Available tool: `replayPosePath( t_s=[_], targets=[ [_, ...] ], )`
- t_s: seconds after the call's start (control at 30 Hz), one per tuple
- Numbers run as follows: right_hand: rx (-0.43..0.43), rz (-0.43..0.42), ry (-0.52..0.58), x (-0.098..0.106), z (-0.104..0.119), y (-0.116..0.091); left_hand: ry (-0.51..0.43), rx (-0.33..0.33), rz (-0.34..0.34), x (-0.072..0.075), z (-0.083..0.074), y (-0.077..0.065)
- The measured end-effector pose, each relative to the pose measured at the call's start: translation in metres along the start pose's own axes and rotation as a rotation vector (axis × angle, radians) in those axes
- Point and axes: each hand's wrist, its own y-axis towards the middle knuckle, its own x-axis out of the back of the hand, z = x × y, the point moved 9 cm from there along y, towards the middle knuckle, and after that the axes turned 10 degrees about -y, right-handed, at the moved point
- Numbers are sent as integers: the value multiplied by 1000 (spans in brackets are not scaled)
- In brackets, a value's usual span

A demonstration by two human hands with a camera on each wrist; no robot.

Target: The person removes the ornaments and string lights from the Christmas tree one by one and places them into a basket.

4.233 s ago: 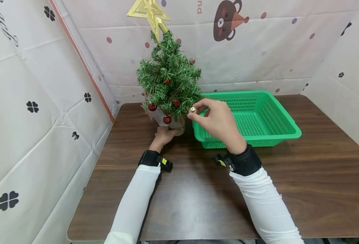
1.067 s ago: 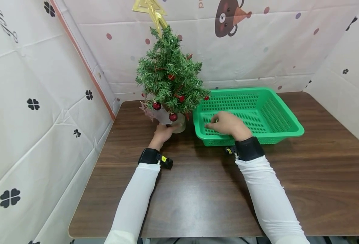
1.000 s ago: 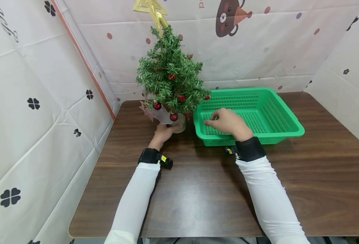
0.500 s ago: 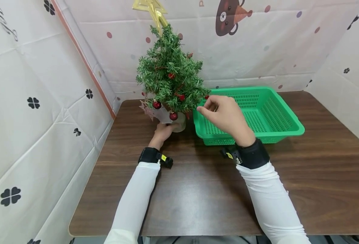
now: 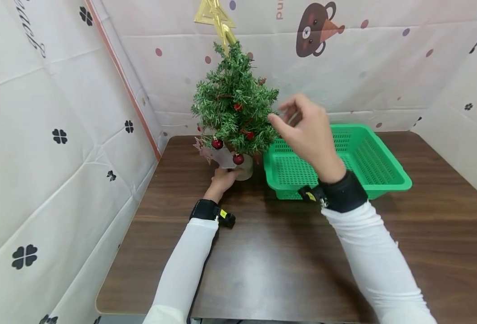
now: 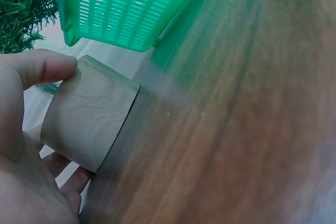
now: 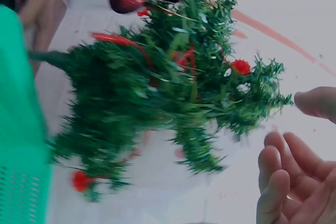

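Note:
A small artificial Christmas tree [image 5: 238, 103] stands at the back of the table, topped by a gold star [image 5: 216, 18]. Dark red balls [image 5: 238, 158] and small red decorations hang among its branches. My left hand [image 5: 223, 180] grips its round wooden base [image 6: 94, 114] low down, thumb on one side and fingers on the other. To the right of the branches, my right hand [image 5: 309, 126] is raised above the green basket. Its thumb and bent fingers [image 7: 270, 169] are apart, with nothing seen between them; the tree fills most of the right wrist view.
The green perforated basket [image 5: 368, 157] sits right of the tree, close to its base. A pale card [image 5: 222, 157] and a pinkish star-shaped piece [image 5: 202, 148] are beside the base. Printed white sheets [image 5: 173, 90] enclose the brown wooden table [image 5: 287, 270] behind and at the sides.
My right hand pinched a small gold ornament beside the tree, then went over the basket and back. Now it has risen higher, without a visible ornament. My left hand keeps hold of the base.

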Motion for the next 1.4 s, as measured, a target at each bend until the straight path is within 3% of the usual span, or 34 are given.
replayPosePath(
  t_s=[0.23,0.4,0.57,0.9,1.3,1.4],
  targets=[
    [44,17,-120,3,35,61,-2,1,20,0,3,2],
    [20,54,-261,-8,53,98,-2,-14,30,1,2,3],
    [55,41,-355,-20,76,123,1,-29,29,1,-1,2],
    [12,18,-396,-35,80,140,-14,-42,43,-7,-1,3],
    [-62,-115,-280,-13,59,143,39,-28,33,-10,-1,3],
    [-97,-143,-200,-7,54,146,51,-25,37,-10,0,3]
  ],
)
